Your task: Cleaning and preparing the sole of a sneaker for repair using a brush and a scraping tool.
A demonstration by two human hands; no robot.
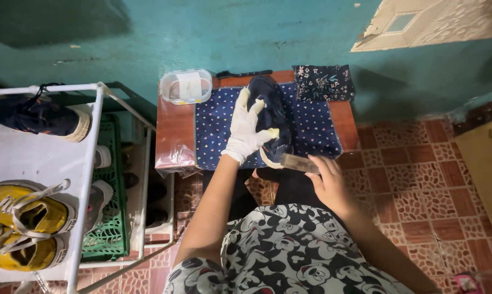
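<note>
Nearest the camera, a black-and-white cartoon-print garment [289,250] is seen across the lap. Just beyond it, the bare right hand [330,182] is closed around one end of a flat, brownish brush [298,163], whose other end is laid against the pale sole edge of a dark navy sneaker [272,117]. The white-gloved left hand [246,128] is spread over the sneaker's upper and pressed on it, fingers apart; the two hands are kept apart, one on each side of the shoe.

The sneaker is placed on a navy cloth with small dots [311,128], which is spread over a low reddish wooden table [172,130]. The cloth's near edge is hung slightly over the table front. A crumpled clear plastic bag [175,158] is draped at the table's near left corner. At the far edge, a clear lidded plastic container [186,86], a thin black tool [245,73] and a folded dark floral cloth [323,81] are set, each apart from the shoe.

To the left, movement is limited by a white tubular shoe rack [91,163] holding yellow sneakers [23,218] and a dark shoe [36,115], with a green plastic crate [109,218] behind it. To the right, patterned red floor tiles [420,185] are left open. A rough teal wall [229,32] closes the far side.
</note>
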